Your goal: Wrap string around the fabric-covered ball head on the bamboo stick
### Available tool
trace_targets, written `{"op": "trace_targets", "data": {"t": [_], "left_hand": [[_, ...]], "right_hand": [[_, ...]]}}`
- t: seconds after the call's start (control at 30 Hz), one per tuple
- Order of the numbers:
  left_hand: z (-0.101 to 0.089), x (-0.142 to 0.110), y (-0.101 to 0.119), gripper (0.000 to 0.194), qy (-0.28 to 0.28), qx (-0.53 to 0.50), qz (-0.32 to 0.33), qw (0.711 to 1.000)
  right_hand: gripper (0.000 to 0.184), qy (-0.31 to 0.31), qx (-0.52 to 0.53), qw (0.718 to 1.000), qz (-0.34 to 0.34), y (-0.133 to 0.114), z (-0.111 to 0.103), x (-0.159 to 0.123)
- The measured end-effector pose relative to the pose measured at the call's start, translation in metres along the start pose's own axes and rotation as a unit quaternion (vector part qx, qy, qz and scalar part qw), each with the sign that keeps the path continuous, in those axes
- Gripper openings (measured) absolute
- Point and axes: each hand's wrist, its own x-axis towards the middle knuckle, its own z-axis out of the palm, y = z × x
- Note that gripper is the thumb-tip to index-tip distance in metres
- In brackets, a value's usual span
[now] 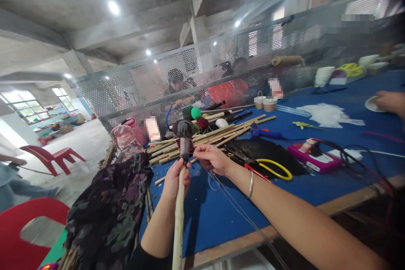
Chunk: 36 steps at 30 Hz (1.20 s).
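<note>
My left hand [177, 180] is wrapped round a pale wooden stick [179, 223], held upright over the table's front. On top of the stick sits a rounded head covered in dark patterned cloth [183, 128], with thread wound round the neck below it. Close beside that neck, my right hand [212, 159] pinches a thin grey thread [234, 206]. The thread's loose length runs down over the table edge. A silver bracelet [251, 184] circles my right wrist.
Wooden sticks [221, 133] lie across the blue table [215, 223]. Yellow-handled scissors [275, 168], a blue glue gun [265, 133] and a purple power strip [313, 158] are to the right. Camouflage cloth [110, 211] hangs at left. Another person's hand [390, 101] holds a pale round object.
</note>
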Motion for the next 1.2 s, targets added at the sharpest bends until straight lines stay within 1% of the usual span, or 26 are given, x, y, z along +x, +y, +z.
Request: {"op": "trace_targets", "data": {"t": [0.1, 0.23, 0.33, 0.4, 0.47, 0.57, 0.63, 0.67, 0.73, 0.8, 0.83, 0.87, 0.93, 1.0, 1.03, 1.1, 1.2], "left_hand": [[0.0, -0.001, 0.0, 0.018, -0.03, -0.048, 0.004, 0.998], [0.002, -0.004, -0.001, 0.013, -0.055, -0.077, -0.004, 0.996], [0.003, -0.006, -0.001, 0.013, -0.079, -0.087, -0.01, 0.993], [0.001, -0.007, -0.002, 0.014, -0.099, -0.077, -0.025, 0.992], [-0.002, -0.007, -0.005, 0.018, -0.118, -0.056, -0.05, 0.99], [-0.006, -0.006, -0.011, 0.03, -0.148, -0.008, -0.11, 0.983], [-0.007, -0.005, -0.013, 0.038, -0.15, 0.025, -0.139, 0.979], [-0.006, -0.005, -0.014, 0.04, -0.14, 0.044, -0.142, 0.979], [-0.001, -0.006, -0.015, 0.038, -0.098, 0.082, -0.117, 0.985], [0.006, -0.008, -0.015, 0.039, -0.036, 0.137, -0.06, 0.988], [0.009, -0.009, -0.016, 0.041, -0.004, 0.173, -0.018, 0.985], [0.011, -0.01, -0.017, 0.043, 0.026, 0.214, 0.029, 0.976], [0.013, -0.01, -0.019, 0.049, 0.069, 0.297, 0.119, 0.945], [0.011, -0.009, -0.02, 0.05, 0.084, 0.348, 0.16, 0.92], [0.009, -0.008, -0.019, 0.047, 0.083, 0.357, 0.166, 0.915], [0.005, -0.005, -0.017, 0.041, 0.078, 0.35, 0.169, 0.918], [0.001, -0.003, -0.012, 0.039, 0.088, 0.317, 0.187, 0.926]], "right_hand": [[0.023, 0.005, -0.006, 1.0, 0.002, 0.002, 0.002, 0.0], [0.025, 0.011, -0.02, 1.0, 0.008, 0.003, 0.003, 0.002], [0.027, -0.017, -0.003, 0.999, 0.033, 0.001, 0.002, 0.001], [0.028, -0.048, 0.018, 0.998, 0.044, -0.002, -0.001, 0.0], [0.033, -0.087, 0.026, 0.994, 0.056, -0.006, -0.004, -0.003], [0.04, -0.143, 0.024, 0.986, 0.085, -0.01, -0.009, -0.006], [0.038, -0.153, 0.028, 0.984, 0.091, -0.011, -0.011, -0.006], [0.036, -0.145, 0.025, 0.985, 0.085, -0.01, -0.011, -0.005], [0.033, -0.114, 0.001, 0.991, 0.069, -0.008, -0.012, -0.004], [0.029, -0.075, -0.037, 0.995, 0.057, -0.005, -0.013, -0.001], [0.028, -0.056, -0.053, 0.996, 0.052, -0.004, -0.013, -0.001], [0.027, -0.042, -0.065, 0.996, 0.051, -0.003, -0.012, 0.0], [0.026, -0.026, -0.081, 0.995, 0.05, -0.001, -0.01, 0.001], [0.026, -0.019, -0.098, 0.994, 0.047, 0.0, -0.007, 0.0], [0.027, -0.016, -0.107, 0.993, 0.043, 0.0, -0.005, 0.0], [0.027, -0.002, -0.117, 0.993, 0.032, -0.001, -0.001, 0.0], [0.026, 0.05, -0.133, 0.99, 0.003, -0.004, 0.004, 0.0]]}}
